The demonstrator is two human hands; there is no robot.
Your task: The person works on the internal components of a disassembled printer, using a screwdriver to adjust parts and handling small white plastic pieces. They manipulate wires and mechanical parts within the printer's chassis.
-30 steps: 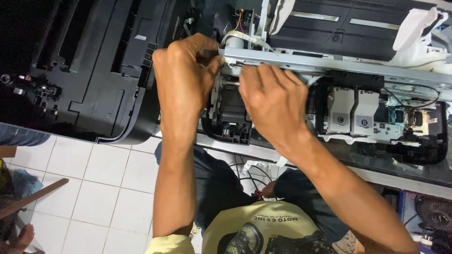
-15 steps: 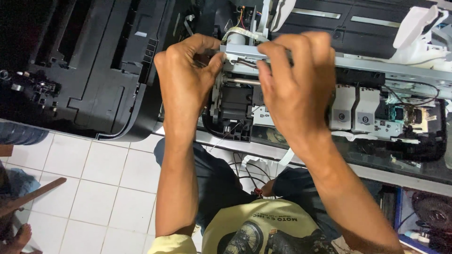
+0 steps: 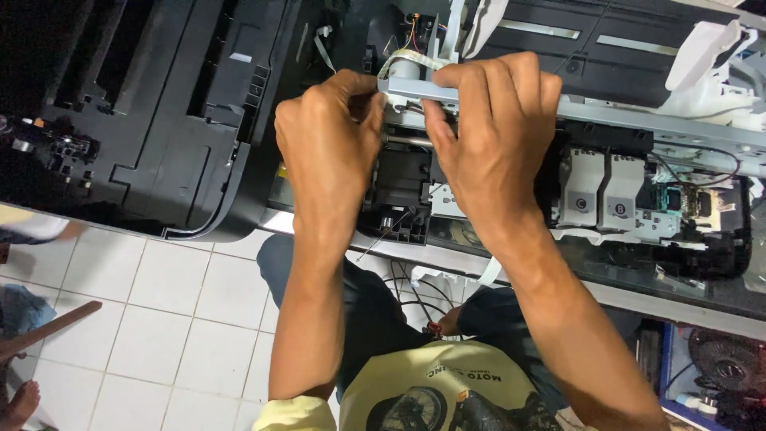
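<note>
A disassembled printer mechanism (image 3: 638, 199) lies on a glass-topped table in front of me. A grey metal rail (image 3: 654, 120) runs across it. My left hand (image 3: 331, 152) pinches small parts at the rail's left end, beside a white motor piece (image 3: 403, 68). On that same end my right hand (image 3: 495, 136) has its fingers over the top of the rail and its thumb underneath. Two grey ink cartridge holders (image 3: 598, 191) sit to the right of my right hand. A black block (image 3: 403, 187) shows between my wrists.
The printer's black plastic housing (image 3: 159, 112) lies to the left. White parts (image 3: 710, 56) sit at the upper right. White floor tiles (image 3: 159, 319) are below, with a wooden stick (image 3: 48, 331) and another person's foot (image 3: 16, 403) at the lower left. A small fan (image 3: 726, 359) is at the lower right.
My right hand has moved up and left from the carriage area onto the left end of the metal rail. My left hand has stayed at that end, shifting slightly.
</note>
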